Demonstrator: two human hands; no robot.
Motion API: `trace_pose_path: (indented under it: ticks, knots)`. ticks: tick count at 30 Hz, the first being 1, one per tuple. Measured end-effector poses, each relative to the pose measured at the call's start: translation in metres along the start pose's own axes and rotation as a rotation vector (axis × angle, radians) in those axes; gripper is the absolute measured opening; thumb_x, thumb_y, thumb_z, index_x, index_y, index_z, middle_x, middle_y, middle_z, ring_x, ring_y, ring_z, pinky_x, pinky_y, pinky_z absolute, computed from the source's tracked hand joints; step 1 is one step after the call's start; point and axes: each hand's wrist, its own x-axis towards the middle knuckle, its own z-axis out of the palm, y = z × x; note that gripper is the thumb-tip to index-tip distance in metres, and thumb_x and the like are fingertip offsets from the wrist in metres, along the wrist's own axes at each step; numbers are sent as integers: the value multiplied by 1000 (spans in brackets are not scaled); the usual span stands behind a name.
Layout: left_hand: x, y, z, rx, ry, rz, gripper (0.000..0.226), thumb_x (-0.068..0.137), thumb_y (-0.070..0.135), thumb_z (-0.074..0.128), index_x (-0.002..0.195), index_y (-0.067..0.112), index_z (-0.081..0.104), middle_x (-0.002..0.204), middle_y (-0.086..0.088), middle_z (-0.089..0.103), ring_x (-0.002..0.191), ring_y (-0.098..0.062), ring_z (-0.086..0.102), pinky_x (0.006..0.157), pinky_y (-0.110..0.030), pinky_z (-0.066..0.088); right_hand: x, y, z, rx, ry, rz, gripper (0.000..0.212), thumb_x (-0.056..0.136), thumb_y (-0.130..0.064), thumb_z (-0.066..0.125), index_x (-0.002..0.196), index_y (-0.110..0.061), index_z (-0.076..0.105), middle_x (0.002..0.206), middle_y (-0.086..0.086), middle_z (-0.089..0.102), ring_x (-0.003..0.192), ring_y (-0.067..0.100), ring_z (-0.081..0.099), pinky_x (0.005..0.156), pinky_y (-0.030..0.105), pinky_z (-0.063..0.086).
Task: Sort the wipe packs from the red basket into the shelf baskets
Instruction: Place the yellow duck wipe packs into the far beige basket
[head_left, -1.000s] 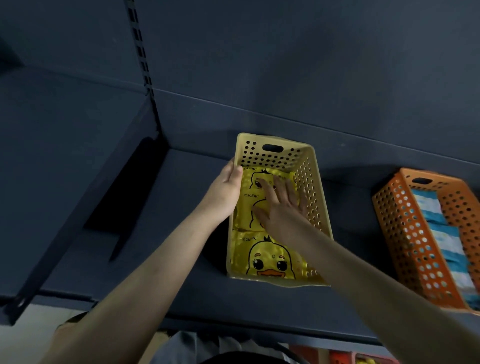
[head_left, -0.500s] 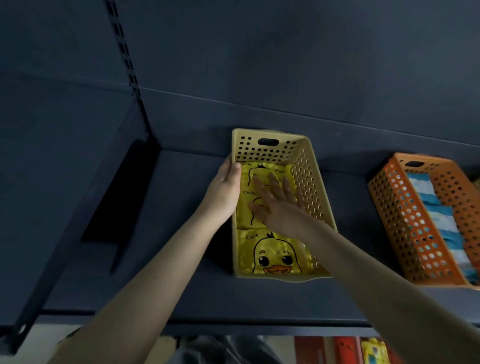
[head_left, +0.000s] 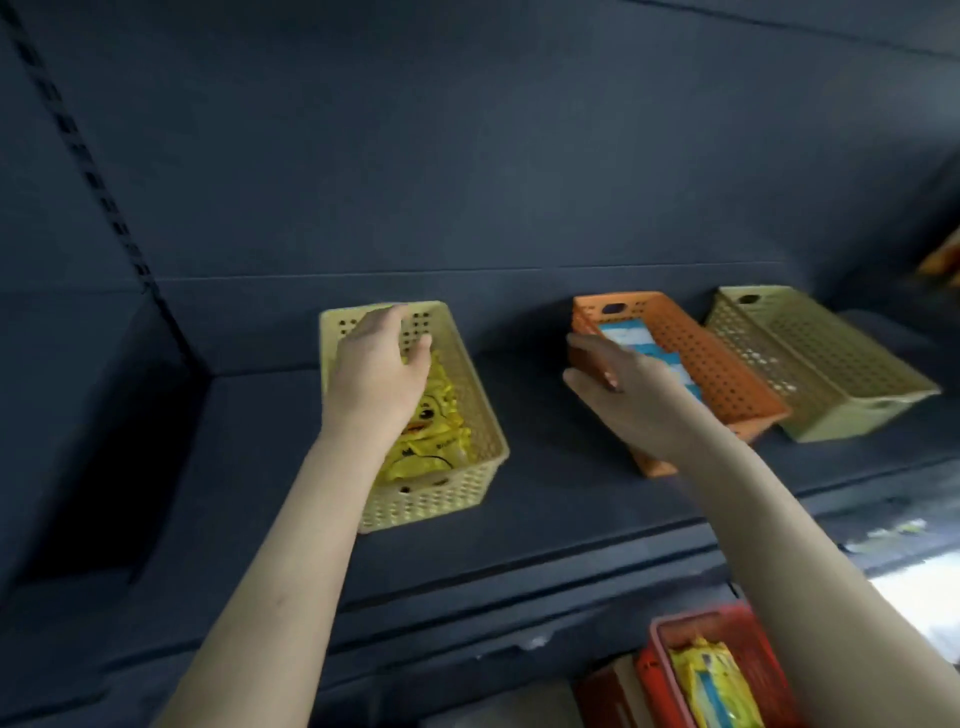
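Starting low: a yellow wipe pack (head_left: 712, 682) is seen lying in the red basket (head_left: 655, 631) below the shelf (head_left: 545, 499). Up top, the left hand (head_left: 376, 375) is held over the duck packs (head_left: 434, 434) in the yellow basket (head_left: 441, 500), grip slack, nothing held. The right hand (head_left: 626, 397) is stretched, grip open, at the orange basket (head_left: 727, 364) of blue packs (head_left: 641, 338).

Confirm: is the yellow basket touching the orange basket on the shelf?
Apart. The head view shows a broad strip of bare dark shelf between the yellow basket and the orange basket, along their whole facing sides.
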Motion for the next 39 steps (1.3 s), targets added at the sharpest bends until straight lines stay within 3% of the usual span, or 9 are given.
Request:
trace_pose_path:
  ticks: [5,8,11,15,23,29,32,36,39]
  knots:
    - [-92,82,72,-130,-49,233,30,96,17,54,125,10,60,125,-6,62,116,-23,57,101,-31,40,-130,96,-49,54,53,203,45,96,-31,55,140,-23,48,109,1,63,94,25,63,76,25,40]
    - [-166,118,125,-211,-213,288,27,95,17,56,122,12,62,122,-1,63,112,-17,59,93,-21,40,-213,152,-62,98,31,381,47,97,-33,53,143,-25,43,110,1,63,96,23,62,69,25,42]
    - [-235,137,180,-217,-463,204,28,97,20,53,124,16,60,123,5,60,115,-11,56,88,-16,38,-284,209,-54,116,31,548,46,97,-28,54,141,-20,46,119,14,66,101,28,62,72,25,38]
    - [-309,144,244,-201,-724,47,27,97,21,53,123,18,61,124,3,62,115,-13,58,90,-20,43,-355,271,-36,145,-73,715,40,98,-25,52,136,-13,52,128,15,62,115,30,58,86,29,41]
    - [-384,142,352,-151,-1074,-217,29,98,19,51,125,10,59,126,-3,62,115,-14,58,90,-18,42,-399,389,22,250,-212,906,27,96,-15,54,118,-3,65,119,16,66,112,31,59,73,16,32]
    - [-374,140,444,-131,-1073,-455,33,99,25,50,127,11,57,130,-5,61,118,-16,57,93,-21,42,-368,483,65,237,-382,950,30,99,-22,49,122,-9,63,122,15,64,113,34,58,78,26,36]
    - [-365,138,499,-122,-1026,-552,40,99,30,48,136,14,49,139,-5,54,124,-18,53,96,-26,43,-346,533,101,282,-432,955,25,100,-25,45,113,-16,64,115,15,65,102,32,62,78,28,45]
    - [-368,115,592,-52,-969,-638,51,99,36,48,145,18,38,148,-4,43,133,-24,44,97,-29,38,-319,601,174,256,-543,939,36,102,-27,40,131,-14,55,130,13,58,119,33,54,103,41,40]
    - [-374,91,648,2,-952,-724,58,99,37,48,149,15,30,152,-10,37,137,-28,39,106,-35,35,-304,644,229,302,-583,929,43,101,-31,41,140,-13,44,137,13,53,122,31,52,104,41,43]
